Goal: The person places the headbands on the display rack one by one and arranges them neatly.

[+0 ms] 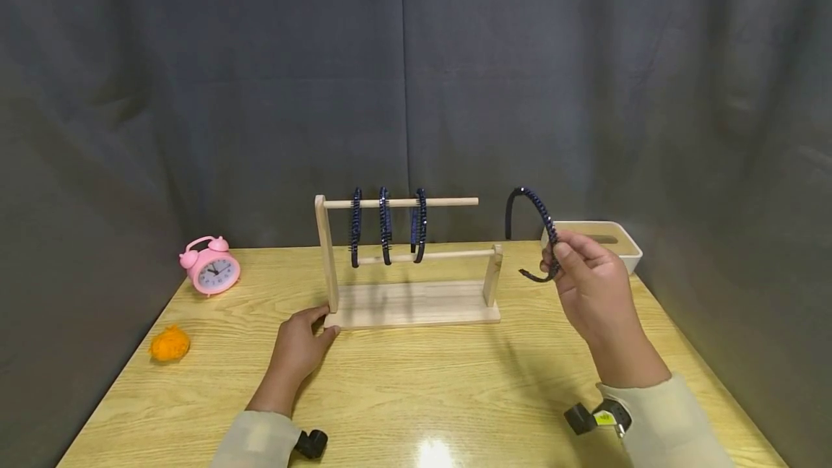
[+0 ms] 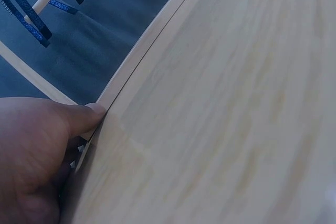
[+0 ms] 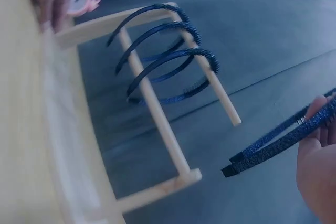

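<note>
A wooden headband rack stands mid-table, with a long upper rod and a lower rod. Over its rods hang three dark blue headbands, spaced along the left half. My left hand grips the left end of the rack's base, thumb at the front corner, the other fingers partly hidden behind. To the right of the rack, my right hand pinches another dark blue headband by one side, raised off the table. Its two ends point toward the rack in the right wrist view, close to the rods' free ends.
Behind my right hand sits a white bin, partly covered by it. A pink alarm clock stands at the back left, and an orange fluffy ball lies nearer on that side. Grey curtain hangs behind the table.
</note>
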`<state>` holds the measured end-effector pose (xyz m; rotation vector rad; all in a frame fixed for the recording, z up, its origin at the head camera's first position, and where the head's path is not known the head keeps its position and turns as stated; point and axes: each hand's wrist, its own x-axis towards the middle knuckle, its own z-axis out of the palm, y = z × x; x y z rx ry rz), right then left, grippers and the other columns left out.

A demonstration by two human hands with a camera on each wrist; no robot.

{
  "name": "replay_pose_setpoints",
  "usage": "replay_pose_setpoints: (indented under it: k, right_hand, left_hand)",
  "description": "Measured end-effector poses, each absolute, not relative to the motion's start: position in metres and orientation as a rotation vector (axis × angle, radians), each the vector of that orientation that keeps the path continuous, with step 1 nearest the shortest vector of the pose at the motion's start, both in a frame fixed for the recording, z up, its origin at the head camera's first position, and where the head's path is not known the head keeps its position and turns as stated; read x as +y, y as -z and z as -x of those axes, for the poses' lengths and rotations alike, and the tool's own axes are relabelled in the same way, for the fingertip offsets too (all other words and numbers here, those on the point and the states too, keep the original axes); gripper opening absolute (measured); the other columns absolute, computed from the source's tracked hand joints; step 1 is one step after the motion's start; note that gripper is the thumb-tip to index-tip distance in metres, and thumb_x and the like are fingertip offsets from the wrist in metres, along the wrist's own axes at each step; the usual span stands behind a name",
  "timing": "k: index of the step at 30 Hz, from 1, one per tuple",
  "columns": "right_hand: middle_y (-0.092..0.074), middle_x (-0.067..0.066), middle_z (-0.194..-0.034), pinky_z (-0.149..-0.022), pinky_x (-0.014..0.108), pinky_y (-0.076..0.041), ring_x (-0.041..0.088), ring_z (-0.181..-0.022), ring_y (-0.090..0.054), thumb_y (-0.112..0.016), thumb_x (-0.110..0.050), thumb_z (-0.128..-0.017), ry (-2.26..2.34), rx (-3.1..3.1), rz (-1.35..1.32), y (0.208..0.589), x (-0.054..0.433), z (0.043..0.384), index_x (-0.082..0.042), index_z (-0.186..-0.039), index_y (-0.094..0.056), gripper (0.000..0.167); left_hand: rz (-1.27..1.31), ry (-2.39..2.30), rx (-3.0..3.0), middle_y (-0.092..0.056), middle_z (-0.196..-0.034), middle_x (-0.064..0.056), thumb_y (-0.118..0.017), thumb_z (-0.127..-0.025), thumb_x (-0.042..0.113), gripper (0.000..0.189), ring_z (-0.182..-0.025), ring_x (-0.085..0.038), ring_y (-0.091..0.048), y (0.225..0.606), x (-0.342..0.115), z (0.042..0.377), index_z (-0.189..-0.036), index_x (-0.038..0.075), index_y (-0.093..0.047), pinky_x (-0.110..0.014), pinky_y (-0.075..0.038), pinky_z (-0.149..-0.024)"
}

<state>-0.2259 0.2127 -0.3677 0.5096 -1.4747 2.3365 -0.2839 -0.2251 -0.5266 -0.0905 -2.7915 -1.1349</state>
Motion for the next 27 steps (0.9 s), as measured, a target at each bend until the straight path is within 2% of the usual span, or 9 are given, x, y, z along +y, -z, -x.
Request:
replay_pose_setpoints:
  k: [5, 10, 17, 22, 27]
  right_hand:
    - [-0.072, 0.002, -0.094, -0.079, 0.020, -0.062, 0.012, -0.086, -0.067, -0.063, -0.004, -0.109, -2.508, -1.333, -0.387, 0.356, 0.201, 0.251, -0.006, -0.107, -0.078, 0.015]
    - [-0.071, -0.001, -0.094, -0.080, 0.017, -0.062, 0.010, -0.087, -0.066, -0.067, -0.012, -0.109, -2.589, -1.385, -0.243, 0.360, 0.183, 0.270, -0.013, -0.103, -0.080, 0.014]
    - [-0.069, -0.004, -0.091, -0.081, 0.017, -0.063, 0.007, -0.085, -0.066, -0.066, -0.012, -0.110, -2.580, -1.533, -0.123, 0.374, 0.159, 0.293, -0.019, -0.101, -0.079, 0.017]
    - [-0.068, -0.003, -0.089, -0.080, 0.017, -0.062, 0.008, -0.083, -0.064, -0.066, -0.010, -0.110, -2.560, -1.527, -0.101, 0.377, 0.149, 0.307, -0.018, -0.100, -0.078, 0.018]
    - [-0.067, -0.002, -0.092, -0.079, 0.018, -0.062, 0.009, -0.085, -0.063, -0.067, -0.011, -0.109, -2.567, -1.533, -0.094, 0.377, 0.135, 0.317, -0.016, -0.101, -0.078, 0.015]
  left_hand:
    - [0.100, 1.126, -2.783, -0.066, -0.148, -0.025, -0.077, -0.104, 0.019, 0.050, -0.142, -0.047, -0.060, 0.525, -0.226, 0.285, -0.149, 0.004, -0.066, -0.064, -0.050, -0.118]
    - [0.093, 1.144, -2.780, -0.066, -0.149, -0.025, -0.077, -0.104, 0.019, 0.050, -0.142, -0.047, -0.060, 0.526, -0.225, 0.285, -0.149, 0.003, -0.066, -0.064, -0.049, -0.118]
    - [0.076, 1.140, -2.779, -0.064, -0.150, -0.025, -0.078, -0.103, 0.020, 0.050, -0.143, -0.047, -0.059, 0.530, -0.225, 0.285, -0.149, 0.004, -0.066, -0.064, -0.050, -0.118]
    - [0.104, 1.121, -2.752, -0.068, -0.146, -0.024, -0.080, -0.102, 0.018, 0.047, -0.136, -0.043, -0.066, 0.528, -0.225, 0.289, -0.146, 0.005, -0.069, -0.060, -0.055, -0.112]
    - [0.085, 1.137, -2.748, -0.069, -0.145, -0.023, -0.080, -0.101, 0.017, 0.048, -0.136, -0.042, -0.067, 0.530, -0.225, 0.288, -0.146, 0.004, -0.069, -0.059, -0.055, -0.113]
